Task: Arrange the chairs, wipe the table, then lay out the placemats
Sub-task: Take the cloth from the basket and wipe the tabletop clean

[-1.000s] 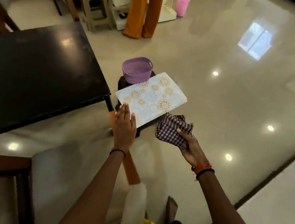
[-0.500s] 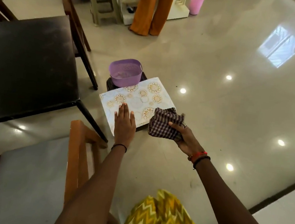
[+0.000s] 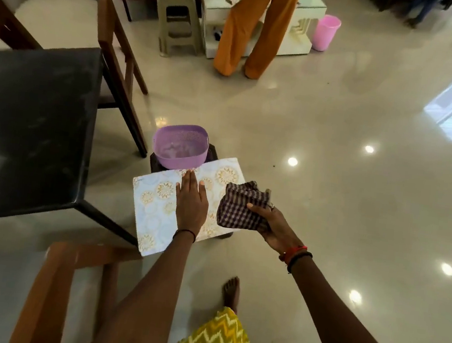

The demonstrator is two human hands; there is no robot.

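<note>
The left hand (image 3: 190, 202) lies flat, palm down with straight fingers, on a placemat (image 3: 155, 208) patterned with pale blue and gold circles. The placemat rests on a small dark stool (image 3: 212, 152) just right of the black table (image 3: 25, 124), and its near corner overhangs the floor. It may be a stack rather than 1 sheet; the edge is too thin to tell.

The right hand (image 3: 273, 227) grips a bunched purple-and-white checked cloth (image 3: 239, 207), fingers curled round it, with the cloth over the right end of the placemat. A red band and a black band circle the right wrist, and a thin black band circles the left.

A purple basket (image 3: 179, 145) sits at the far end of the stool, touching the far edge of the placemat.

A wooden chair with a grey seat (image 3: 58, 279) stands at the near side of the table, and a chair with a pale curved back (image 3: 41, 0) stands at the far side. A bare foot (image 3: 231, 291) shows on the glossy floor above a yellow zigzag garment.

Far across the room, a person in orange trousers (image 3: 245, 31) stands by a white low table (image 3: 304, 7), with a grey plastic stool (image 3: 180, 23) to the left and a pink bin (image 3: 326, 32) to the right.
</note>
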